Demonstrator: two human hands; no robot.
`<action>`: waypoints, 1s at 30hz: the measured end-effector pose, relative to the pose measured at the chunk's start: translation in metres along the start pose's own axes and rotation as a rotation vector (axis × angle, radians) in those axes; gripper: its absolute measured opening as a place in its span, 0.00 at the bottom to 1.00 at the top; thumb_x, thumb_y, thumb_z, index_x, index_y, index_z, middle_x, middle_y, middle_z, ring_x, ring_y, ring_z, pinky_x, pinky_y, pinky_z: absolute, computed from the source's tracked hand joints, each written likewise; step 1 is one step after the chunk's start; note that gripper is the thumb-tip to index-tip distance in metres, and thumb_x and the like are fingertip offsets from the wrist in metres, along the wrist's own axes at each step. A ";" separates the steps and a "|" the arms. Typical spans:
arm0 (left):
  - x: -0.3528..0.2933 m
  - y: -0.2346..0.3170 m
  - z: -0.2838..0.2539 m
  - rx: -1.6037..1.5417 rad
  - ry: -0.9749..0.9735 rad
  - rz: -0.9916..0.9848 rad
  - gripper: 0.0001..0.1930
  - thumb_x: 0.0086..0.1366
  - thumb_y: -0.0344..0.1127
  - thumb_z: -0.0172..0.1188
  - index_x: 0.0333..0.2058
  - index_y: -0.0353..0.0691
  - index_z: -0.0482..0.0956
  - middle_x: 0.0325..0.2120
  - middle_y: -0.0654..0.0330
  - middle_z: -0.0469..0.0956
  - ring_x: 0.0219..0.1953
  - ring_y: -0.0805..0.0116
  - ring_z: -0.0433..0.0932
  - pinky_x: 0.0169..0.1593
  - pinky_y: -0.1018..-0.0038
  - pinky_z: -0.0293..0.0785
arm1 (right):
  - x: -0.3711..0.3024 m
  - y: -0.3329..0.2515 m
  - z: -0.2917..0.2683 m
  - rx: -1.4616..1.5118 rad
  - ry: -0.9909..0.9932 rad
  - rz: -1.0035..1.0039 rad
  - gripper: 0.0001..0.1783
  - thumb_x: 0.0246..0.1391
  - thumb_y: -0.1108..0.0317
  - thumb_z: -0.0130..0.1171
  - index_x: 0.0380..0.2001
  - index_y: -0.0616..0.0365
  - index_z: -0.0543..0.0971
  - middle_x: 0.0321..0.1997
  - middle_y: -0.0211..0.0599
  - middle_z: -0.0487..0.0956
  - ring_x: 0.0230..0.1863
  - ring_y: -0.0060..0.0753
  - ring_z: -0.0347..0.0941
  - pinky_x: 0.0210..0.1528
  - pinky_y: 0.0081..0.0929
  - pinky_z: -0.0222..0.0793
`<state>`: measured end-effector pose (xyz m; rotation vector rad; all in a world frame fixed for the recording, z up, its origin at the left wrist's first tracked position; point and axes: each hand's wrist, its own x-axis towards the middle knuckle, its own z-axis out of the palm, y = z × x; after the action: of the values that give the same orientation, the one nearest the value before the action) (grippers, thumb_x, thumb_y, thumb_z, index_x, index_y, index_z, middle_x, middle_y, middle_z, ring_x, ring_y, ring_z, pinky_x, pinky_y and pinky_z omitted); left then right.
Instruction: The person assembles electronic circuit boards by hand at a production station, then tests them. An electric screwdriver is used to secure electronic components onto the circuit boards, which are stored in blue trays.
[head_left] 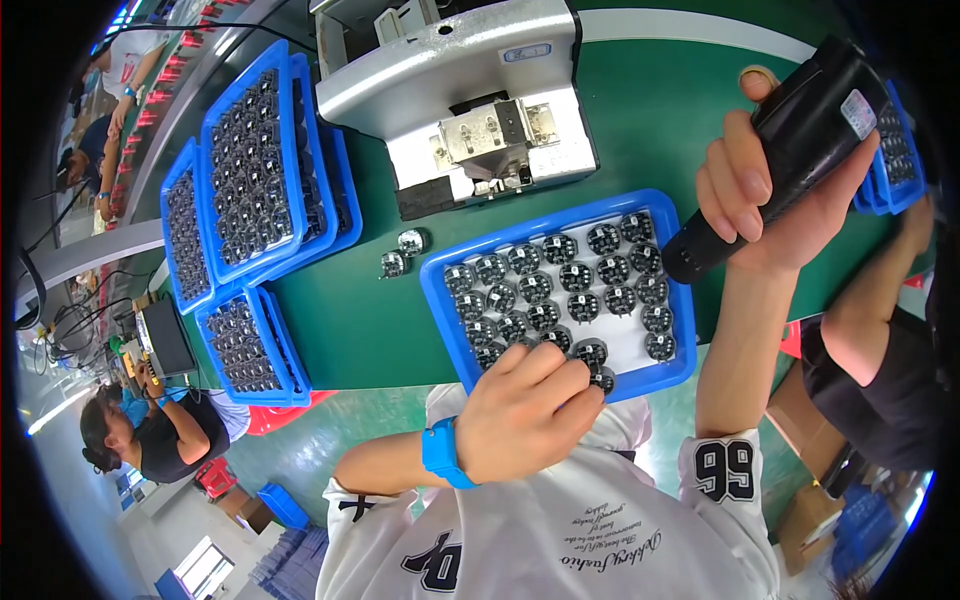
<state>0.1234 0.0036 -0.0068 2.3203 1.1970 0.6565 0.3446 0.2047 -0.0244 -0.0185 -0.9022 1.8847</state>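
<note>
My right hand (pixel 775 205) is wrapped round a thick black hand-held tool (pixel 800 130) with a narrower round nose. Its nose points down left, over the right rim of a blue tray (pixel 683 345). Rows of small round black parts with silvery tops, such as this round part (pixel 577 277), stand on the tray's white bottom. At the near edge of the tray, my left hand (pixel 530 410) has its fingers curled down among the parts. A round part (pixel 601 380) shows beside its fingertips; what they grip, if anything, is hidden. A blue band circles my left wrist.
A grey metal machine (pixel 490 120) stands beyond the tray on the green table (pixel 350 345). Two loose parts (pixel 398 262) lie left of the tray. Stacked blue trays (pixel 300 215) of parts stand further left. People sit at the left and right.
</note>
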 end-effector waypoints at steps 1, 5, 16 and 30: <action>0.001 0.000 0.000 0.000 0.002 0.000 0.13 0.50 0.33 0.78 0.36 0.45 0.87 0.31 0.69 0.73 0.31 0.66 0.68 0.32 0.68 0.59 | 0.000 0.000 -0.001 -0.001 -0.001 0.001 0.53 0.70 0.25 0.43 0.69 0.71 0.62 0.28 0.33 0.72 0.16 0.22 0.63 0.18 0.24 0.61; 0.004 0.001 -0.002 -0.042 -0.023 -0.027 0.11 0.51 0.32 0.78 0.34 0.44 0.86 0.30 0.68 0.72 0.31 0.66 0.69 0.32 0.68 0.61 | 0.000 -0.001 -0.005 0.006 -0.053 -0.007 0.53 0.70 0.25 0.44 0.69 0.71 0.62 0.28 0.33 0.72 0.16 0.23 0.63 0.19 0.24 0.61; 0.010 0.000 -0.002 -0.025 0.014 -0.104 0.12 0.50 0.31 0.78 0.34 0.45 0.87 0.29 0.68 0.73 0.31 0.64 0.70 0.34 0.67 0.63 | 0.000 -0.001 0.001 -0.013 0.014 -0.006 0.54 0.69 0.24 0.43 0.68 0.71 0.63 0.27 0.33 0.72 0.15 0.22 0.62 0.17 0.24 0.61; 0.013 -0.010 0.001 0.140 0.137 -0.136 0.15 0.49 0.32 0.79 0.37 0.46 0.88 0.31 0.68 0.74 0.33 0.64 0.72 0.36 0.66 0.63 | 0.001 0.000 0.002 -0.021 0.012 0.000 0.54 0.68 0.23 0.42 0.68 0.70 0.64 0.27 0.32 0.72 0.15 0.21 0.63 0.17 0.23 0.60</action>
<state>0.1245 0.0196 -0.0106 2.3120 1.4924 0.7123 0.3434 0.2041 -0.0224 -0.0423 -0.9142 1.8727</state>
